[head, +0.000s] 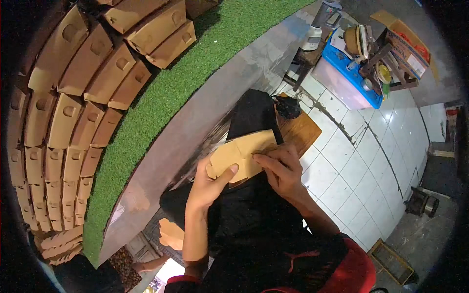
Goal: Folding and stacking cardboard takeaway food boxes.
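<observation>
A small kraft cardboard box (229,155), partly folded with seams across its face, lies over my lap. My left hand (210,183) grips its near left end, thumb pressed on the top face. My right hand (284,168) is at the box's right side, thumb and index finger pinched together at a seam near its middle. Part of the right end is hidden behind those fingers. Beneath the box are my dark-clothed legs (253,110).
Stacked kraft boxes (99,78) line the left on green artificial turf (176,91). Right of me are a wooden board (300,128) with a black plastic bag (287,107), white floor tiles (351,175) and a blue-lidded bin (337,78). Another person's limb (150,264) shows lower left.
</observation>
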### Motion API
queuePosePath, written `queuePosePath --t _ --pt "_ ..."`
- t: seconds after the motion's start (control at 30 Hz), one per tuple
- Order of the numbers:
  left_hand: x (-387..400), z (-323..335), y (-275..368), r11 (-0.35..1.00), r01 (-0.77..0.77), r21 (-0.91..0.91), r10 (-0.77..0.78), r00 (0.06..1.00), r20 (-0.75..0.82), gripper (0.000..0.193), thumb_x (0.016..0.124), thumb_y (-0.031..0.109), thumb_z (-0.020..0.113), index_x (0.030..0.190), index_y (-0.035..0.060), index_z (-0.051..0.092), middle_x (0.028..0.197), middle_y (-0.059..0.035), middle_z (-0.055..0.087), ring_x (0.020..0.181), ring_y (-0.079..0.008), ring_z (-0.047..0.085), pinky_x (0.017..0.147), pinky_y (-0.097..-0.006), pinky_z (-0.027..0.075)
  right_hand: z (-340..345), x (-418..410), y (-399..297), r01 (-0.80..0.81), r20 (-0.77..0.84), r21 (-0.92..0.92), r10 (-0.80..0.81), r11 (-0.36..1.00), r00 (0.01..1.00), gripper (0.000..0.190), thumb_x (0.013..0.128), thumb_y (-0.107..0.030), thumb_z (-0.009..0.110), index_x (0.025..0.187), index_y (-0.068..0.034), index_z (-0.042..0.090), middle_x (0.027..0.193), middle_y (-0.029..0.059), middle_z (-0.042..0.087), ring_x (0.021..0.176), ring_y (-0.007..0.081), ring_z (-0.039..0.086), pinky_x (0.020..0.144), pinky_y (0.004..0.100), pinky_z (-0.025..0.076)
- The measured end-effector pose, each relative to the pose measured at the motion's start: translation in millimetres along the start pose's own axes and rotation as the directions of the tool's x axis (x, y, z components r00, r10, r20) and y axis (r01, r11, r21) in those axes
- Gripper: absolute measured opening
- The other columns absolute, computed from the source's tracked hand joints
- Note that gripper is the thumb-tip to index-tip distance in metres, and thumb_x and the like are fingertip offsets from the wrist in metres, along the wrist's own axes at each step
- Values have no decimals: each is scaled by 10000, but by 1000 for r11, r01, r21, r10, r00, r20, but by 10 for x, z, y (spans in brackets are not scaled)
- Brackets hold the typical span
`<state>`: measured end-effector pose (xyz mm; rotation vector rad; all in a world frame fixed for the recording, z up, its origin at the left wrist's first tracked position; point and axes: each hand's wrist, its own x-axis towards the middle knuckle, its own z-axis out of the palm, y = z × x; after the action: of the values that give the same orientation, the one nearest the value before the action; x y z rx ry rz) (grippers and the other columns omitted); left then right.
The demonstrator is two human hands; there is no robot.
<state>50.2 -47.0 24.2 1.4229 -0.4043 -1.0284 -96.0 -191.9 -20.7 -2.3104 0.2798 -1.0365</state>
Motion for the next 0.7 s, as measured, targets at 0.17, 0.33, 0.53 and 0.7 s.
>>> queuePosePath --t 0.17,0.33,0.53,0.7 --pt "-7 -100 -258 983 51 -178 -72 991 -115 343 873 19 703 1204 -13 620 1099 -46 674 1003 -127 619 897 -273 480 13 -6 -47 -48 77 97 41 994 996 465 709 -155 846 1142 -78 696 937 78 603 898 276 591 775 388 513" --pt "5 -29 -221 980 22 -199 -43 994 -101 316 848 29 730 1150 -13 643 1086 -48 680 989 -124 627 886 -280 489 -3 -38 -23 -45 103 47 40 998 994 510 650 -207 884 1107 -62 711 926 54 593 864 256 594 799 376 524" --pt "33 68 -190 975 -137 176 143 989 -22 346 790 38 777 1103 -24 647 1042 -60 694 952 -123 645 846 -284 515 19 -85 -33 -207 112 117 194 971 974 550 674 -272 886 1146 -67 691 1117 118 566 1048 274 575 897 384 506" --pt "16 133 -124 945 -216 245 231 972 -35 401 742 27 795 1108 -35 643 996 -87 711 922 -175 681 837 -304 526 -186 220 -132 -127 301 -14 125 992 945 764 666 -236 862 1340 -93 531 1412 152 444 1284 378 456 1054 465 418"
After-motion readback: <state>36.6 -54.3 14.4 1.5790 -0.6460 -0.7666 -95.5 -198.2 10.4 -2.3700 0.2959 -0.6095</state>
